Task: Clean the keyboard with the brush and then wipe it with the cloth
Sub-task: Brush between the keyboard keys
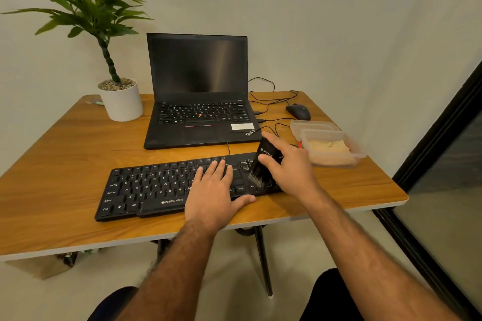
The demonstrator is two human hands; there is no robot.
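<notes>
A black keyboard [146,187] lies near the front edge of the wooden table [65,154]. My left hand [212,195] rests flat on its right-middle keys, fingers straight, thumb at the front edge. My right hand [285,164] grips a black brush [263,161] tilted over the keyboard's right end, bristles down on the keys. A beige cloth [329,147] sits in a clear plastic container [336,161] to the right.
An open black laptop [199,101] stands behind the keyboard. A white potted plant [121,101] is at the back left, a black mouse [298,111] and cables at the back right. A dark glass door frame [443,143] runs along the right.
</notes>
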